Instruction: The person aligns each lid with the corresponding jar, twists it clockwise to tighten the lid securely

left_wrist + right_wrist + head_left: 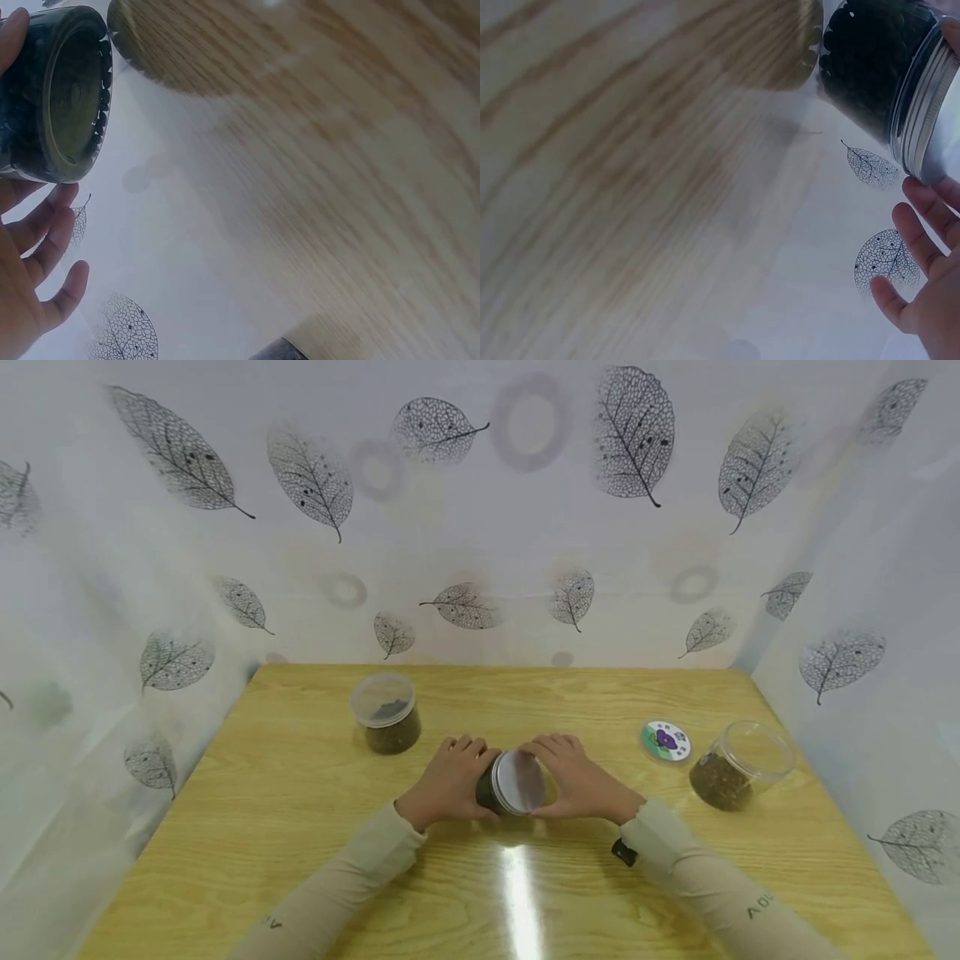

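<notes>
A clear jar with dark contents (866, 67) and a silver metal lid (521, 782) is tilted in the air above the table, its lid facing right in the head view. My left hand (450, 781) grips the jar's body, whose round base (75, 97) shows in the left wrist view. On the other side, my right hand (576, 783) holds the lid by its rim, thumb below and fingers above. In the right wrist view, ridges run round the lid's edge, and several fingers (922, 240) of the right hand spread below it.
At the back left of the wooden table (300, 827) stands a clear jar (392, 731) partly filled with dark material. To the right are a round disc with a purple flower (666, 741) and a clear jar with brown contents (722, 781). Leaf-print sheeting (480, 543) surrounds the table.
</notes>
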`<state>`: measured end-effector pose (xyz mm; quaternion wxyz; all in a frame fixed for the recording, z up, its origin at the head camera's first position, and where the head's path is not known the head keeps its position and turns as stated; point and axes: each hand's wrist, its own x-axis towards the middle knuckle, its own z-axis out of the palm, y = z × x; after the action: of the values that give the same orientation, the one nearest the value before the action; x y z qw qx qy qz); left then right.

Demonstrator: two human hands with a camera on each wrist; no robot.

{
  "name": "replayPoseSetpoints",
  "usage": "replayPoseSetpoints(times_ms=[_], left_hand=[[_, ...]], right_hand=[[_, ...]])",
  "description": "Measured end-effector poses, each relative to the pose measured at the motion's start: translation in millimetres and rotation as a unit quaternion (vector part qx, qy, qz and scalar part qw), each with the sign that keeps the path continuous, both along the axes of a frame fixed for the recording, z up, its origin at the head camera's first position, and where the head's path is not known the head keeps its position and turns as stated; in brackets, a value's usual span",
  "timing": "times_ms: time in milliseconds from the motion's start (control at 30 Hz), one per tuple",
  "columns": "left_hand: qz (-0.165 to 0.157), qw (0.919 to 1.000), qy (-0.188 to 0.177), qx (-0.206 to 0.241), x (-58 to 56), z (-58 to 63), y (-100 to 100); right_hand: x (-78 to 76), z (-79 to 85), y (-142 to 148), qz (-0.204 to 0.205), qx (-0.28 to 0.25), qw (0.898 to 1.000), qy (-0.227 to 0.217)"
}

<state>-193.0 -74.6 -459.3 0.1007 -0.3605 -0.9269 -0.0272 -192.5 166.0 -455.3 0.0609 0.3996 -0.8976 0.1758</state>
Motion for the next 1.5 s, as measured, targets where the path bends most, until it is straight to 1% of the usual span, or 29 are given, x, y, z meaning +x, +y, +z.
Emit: replayPoseSetpoints(times_ms=[433,567,800,933,1033,1100,1200,1367,1500], left_hand=[[0.0,0.9999,0.006,0.012,-0.3,-4.2,-0.3],[0.0,0.9999,0.007,0.012,-0.5,-5.6,-0.4],[0.0,0.9999,0.009,0.011,-0.7,-6.7,-0.8],[0.001,0.9999,0.01,0.012,-1.0,-6.5,-1.1],[0.002,0.9999,0.008,0.013,-1.2,-5.8,-1.3],[0.003,0.9999,0.005,0.013,-1.2,-5.1,-1.3],[0.003,0.9999,-0.001,0.013,-1.3,-4.2,-1.7],[0.004,0.9998,-0.014,0.015,-2.3,-3.7,-2.7],[0.003,0.9998,-0.016,0.014,-3.7,-4.0,-3.5]], right_hand=[[7.7,-7.7,-2.6,-0.044,-0.037,0.998,-0.024],[11.5,-9.5,-4.2,-0.061,-0.042,0.997,-0.03],[20.5,-9.1,-8.9,-0.094,-0.067,0.993,-0.038],[23.9,-8.3,-11.8,-0.117,-0.069,0.989,-0.049],[24.5,-9.6,-12.9,-0.129,-0.065,0.988,-0.046],[24.1,-10.0,-12.9,-0.128,-0.062,0.989,-0.039],[21.4,-9.6,-11.8,-0.113,-0.05,0.992,-0.031],[12.1,-5.9,-6.7,-0.072,0.004,0.997,-0.01],[6.2,-2.3,-3.9,-0.034,0.012,0.999,-0.003]])
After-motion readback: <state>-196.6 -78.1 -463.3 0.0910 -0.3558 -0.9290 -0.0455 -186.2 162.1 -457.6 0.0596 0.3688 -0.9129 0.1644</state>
